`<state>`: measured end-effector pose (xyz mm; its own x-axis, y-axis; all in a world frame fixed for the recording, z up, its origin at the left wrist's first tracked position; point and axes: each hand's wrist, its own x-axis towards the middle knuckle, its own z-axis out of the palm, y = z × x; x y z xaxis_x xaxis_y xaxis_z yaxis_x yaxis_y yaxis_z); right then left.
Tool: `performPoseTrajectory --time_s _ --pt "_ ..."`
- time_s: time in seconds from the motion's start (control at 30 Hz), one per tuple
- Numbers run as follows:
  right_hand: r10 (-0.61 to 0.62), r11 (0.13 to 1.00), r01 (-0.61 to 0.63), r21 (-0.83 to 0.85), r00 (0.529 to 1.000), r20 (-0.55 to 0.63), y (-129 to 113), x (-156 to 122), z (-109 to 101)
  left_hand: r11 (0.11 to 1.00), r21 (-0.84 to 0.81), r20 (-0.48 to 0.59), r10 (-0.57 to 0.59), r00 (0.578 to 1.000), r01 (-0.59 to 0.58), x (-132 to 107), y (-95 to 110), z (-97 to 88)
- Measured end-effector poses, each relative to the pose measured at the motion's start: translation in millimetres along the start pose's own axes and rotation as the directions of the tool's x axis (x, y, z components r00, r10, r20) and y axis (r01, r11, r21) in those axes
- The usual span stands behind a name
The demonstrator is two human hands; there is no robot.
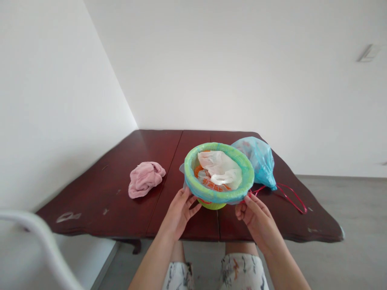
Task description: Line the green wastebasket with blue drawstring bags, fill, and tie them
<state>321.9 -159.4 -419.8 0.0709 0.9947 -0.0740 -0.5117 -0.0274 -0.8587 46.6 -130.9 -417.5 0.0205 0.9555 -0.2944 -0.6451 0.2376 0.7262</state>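
Note:
A green plastic waste bin (219, 205) is lifted just above the dark wooden table, with a translucent blue drawstring bag (193, 183) lining its rim. Inside lie a crumpled white plastic bag (219, 169) and an orange-printed wrapper (207, 181). My left hand (178, 213) grips the near left of the lined rim. My right hand (255, 217) pinches the bag's edge and red drawstring at the right of the rim. Another blue bag (256, 161) lies on the table behind the bin, partly hidden by it, with its red drawstring (290, 197) trailing right.
A crumpled pink cloth (145, 179) lies on the left of the reddish-brown wooden table (90, 201). White walls stand behind the table and to its left. A white chair back (39, 237) curves in at the lower left. My patterned shorts (242, 274) show below the table edge.

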Motion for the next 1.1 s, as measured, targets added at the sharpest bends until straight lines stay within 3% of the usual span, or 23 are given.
performPoseTrajectory --time_s 0.1,0.3,0.6,0.77,0.97,1.1 --pt "-0.026 0.998 0.026 -0.051 1.000 0.004 -2.3 -4.2 2.6 0.986 -0.105 0.105 -0.115 0.988 0.126 -3.2 3.6 0.6" --pt "-0.065 0.995 0.064 -0.080 0.998 -0.016 -6.3 -2.3 4.9 0.977 -0.134 0.244 -0.129 0.961 0.165 -7.8 14.1 8.0" --pt "0.014 0.998 -0.011 -0.063 0.999 0.037 1.7 -6.6 -4.9 0.993 -0.072 0.243 -0.074 0.967 0.094 -11.9 -1.4 10.8" --pt "0.022 1.000 -0.022 0.001 0.999 0.036 -9.7 -11.8 2.5 0.999 -0.024 0.292 -0.016 0.956 0.024 -16.3 -3.8 11.5" --pt "0.066 0.987 -0.071 0.142 0.997 0.043 -26.7 -15.4 15.8 0.993 -0.113 0.316 0.004 0.949 0.033 -20.6 6.8 13.3" --pt "0.101 0.973 -0.105 0.207 0.995 0.028 -31.0 -14.0 17.9 0.989 -0.141 0.404 0.019 0.915 0.041 -20.5 21.0 9.8"
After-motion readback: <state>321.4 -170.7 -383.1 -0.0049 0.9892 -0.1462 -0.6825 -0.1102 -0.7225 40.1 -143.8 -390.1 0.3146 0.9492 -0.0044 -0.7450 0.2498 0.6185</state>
